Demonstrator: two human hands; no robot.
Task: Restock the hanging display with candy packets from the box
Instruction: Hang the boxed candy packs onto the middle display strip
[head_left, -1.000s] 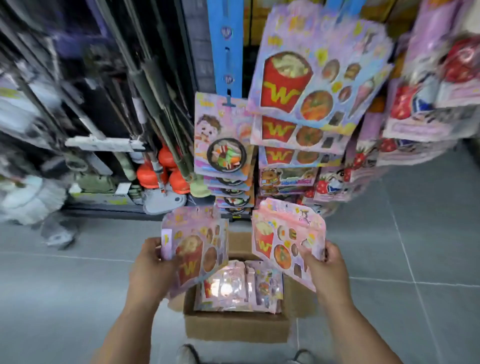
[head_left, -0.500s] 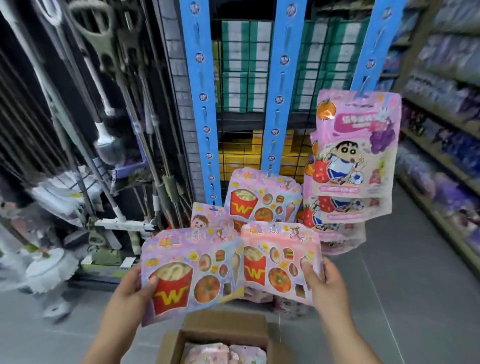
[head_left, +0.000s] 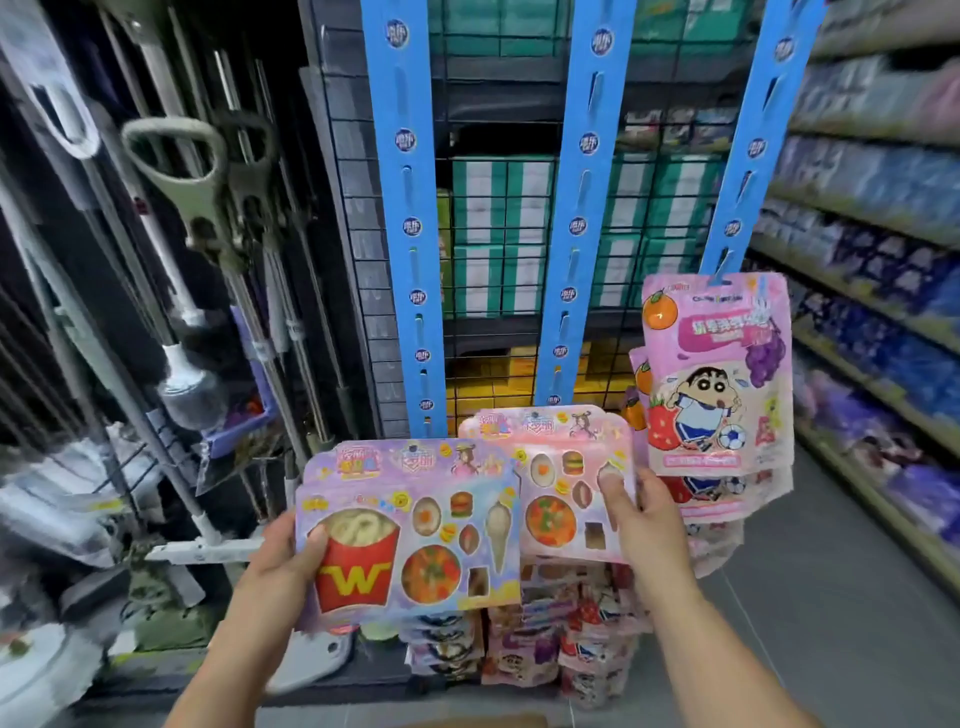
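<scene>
My left hand (head_left: 283, 564) grips a purple candy packet (head_left: 415, 525) with a red fries box printed on it, thumb on its front left edge. My right hand (head_left: 641, 514) holds a pink candy packet (head_left: 550, 483) of the same kind by its right side, partly tucked behind the purple one. Both are raised in front of three blue hanging strips (head_left: 410, 223) (head_left: 576, 218) (head_left: 743, 140). The left and middle strips have bare hooks above the packets. The box is out of view apart from a brown sliver (head_left: 478, 722) at the bottom edge.
Pink cartoon-boy packets (head_left: 717, 374) hang on the right strip, with more packets (head_left: 540, 639) bunched low on the strips. Mops and brooms (head_left: 192, 218) hang at left. A wire grid (head_left: 498, 249) fronts stacked green boxes. Stocked shelves (head_left: 878, 249) run along the right aisle.
My view has tilted up from the box on the floor to the strips. Both hands have lifted their packets up from the box to the lower part of the display.
</scene>
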